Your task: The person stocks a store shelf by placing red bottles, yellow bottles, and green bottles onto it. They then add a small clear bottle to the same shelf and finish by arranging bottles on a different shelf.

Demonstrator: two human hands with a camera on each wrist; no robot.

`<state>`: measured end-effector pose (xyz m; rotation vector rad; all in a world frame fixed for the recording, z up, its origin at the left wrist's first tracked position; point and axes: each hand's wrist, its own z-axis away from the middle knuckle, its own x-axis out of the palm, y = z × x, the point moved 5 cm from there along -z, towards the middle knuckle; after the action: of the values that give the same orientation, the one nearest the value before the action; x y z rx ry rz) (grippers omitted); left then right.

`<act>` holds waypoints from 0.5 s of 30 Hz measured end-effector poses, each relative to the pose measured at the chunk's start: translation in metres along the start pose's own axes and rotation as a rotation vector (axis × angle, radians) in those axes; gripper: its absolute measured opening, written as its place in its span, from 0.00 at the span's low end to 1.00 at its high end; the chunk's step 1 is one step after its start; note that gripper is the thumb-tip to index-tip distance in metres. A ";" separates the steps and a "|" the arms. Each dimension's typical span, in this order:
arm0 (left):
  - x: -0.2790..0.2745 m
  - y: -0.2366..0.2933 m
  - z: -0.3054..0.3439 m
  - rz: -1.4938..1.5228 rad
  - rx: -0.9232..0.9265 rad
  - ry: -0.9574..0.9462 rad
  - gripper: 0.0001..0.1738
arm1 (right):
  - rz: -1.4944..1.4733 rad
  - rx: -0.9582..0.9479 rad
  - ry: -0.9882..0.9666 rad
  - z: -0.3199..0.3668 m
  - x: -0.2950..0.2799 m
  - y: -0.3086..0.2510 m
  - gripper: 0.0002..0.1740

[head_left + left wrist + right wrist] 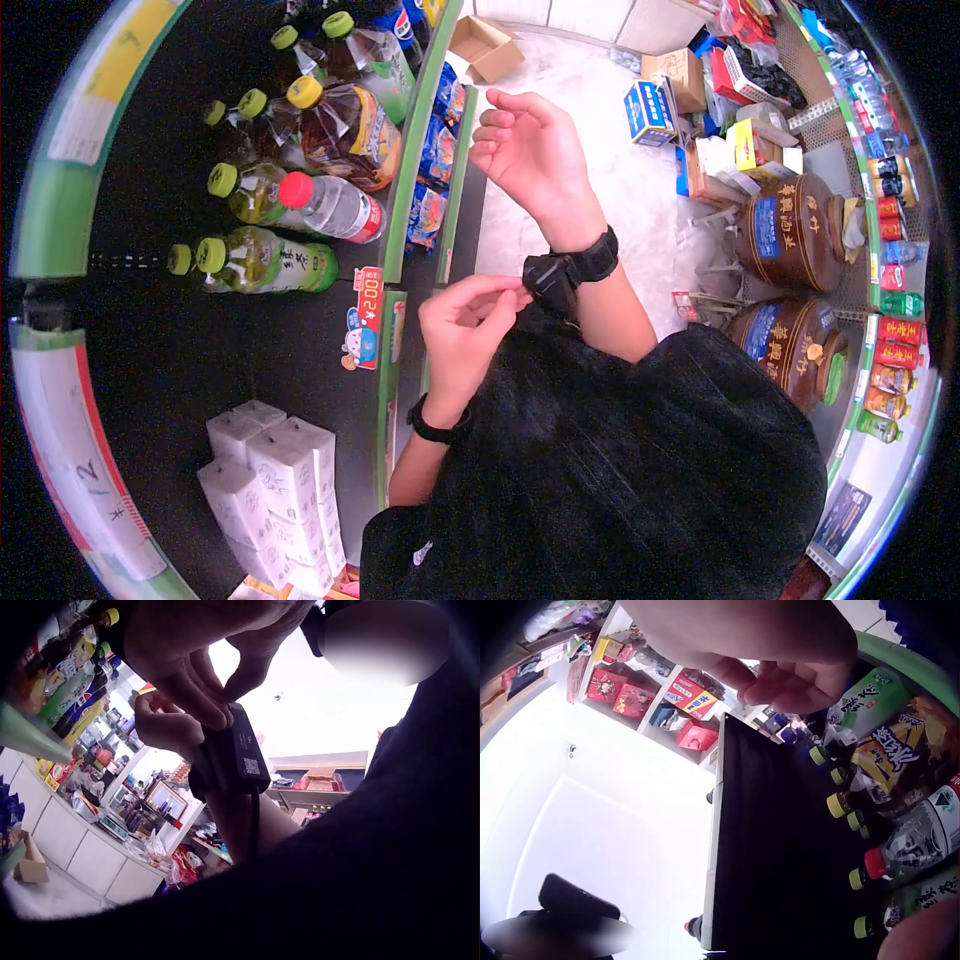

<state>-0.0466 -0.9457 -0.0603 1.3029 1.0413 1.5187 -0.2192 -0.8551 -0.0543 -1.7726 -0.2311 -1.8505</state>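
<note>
My left hand (465, 325) pinches the edge of a small black wrist camera (548, 278) strapped to my right wrist, thumb and forefinger meeting at its near corner. In the left wrist view, the camera's black box (238, 754) carries a QR label, and the left fingers (202, 694) hold its upper end. A dark cable hangs from its lower side. My right hand (535, 165) is raised, palm in view, its fingers loosely bent around nothing. The right wrist view shows these relaxed fingers (795, 686) at the top. A black band (440, 425) circles my left wrist.
On the left, a dark shelf holds several drink bottles (350, 130), a red price tag (368, 290) and stacked white packs (285, 490). Large brown jars (790, 235) and boxes (652, 112) stand to the right. An open carton (483, 50) lies on the floor ahead.
</note>
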 end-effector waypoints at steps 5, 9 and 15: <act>-0.011 0.004 0.019 0.050 0.024 -0.025 0.06 | 0.015 0.030 0.013 0.007 0.005 0.012 0.06; -0.028 0.011 0.038 -0.025 0.095 0.033 0.06 | 0.107 0.026 0.054 0.013 0.001 0.029 0.07; -0.072 0.024 0.060 -0.076 0.088 0.289 0.04 | 0.679 -0.086 0.030 0.032 0.014 0.065 0.09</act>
<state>0.0169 -1.0180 -0.0512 1.1088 1.3387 1.6512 -0.1580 -0.8970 -0.0540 -1.6021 0.4221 -1.3993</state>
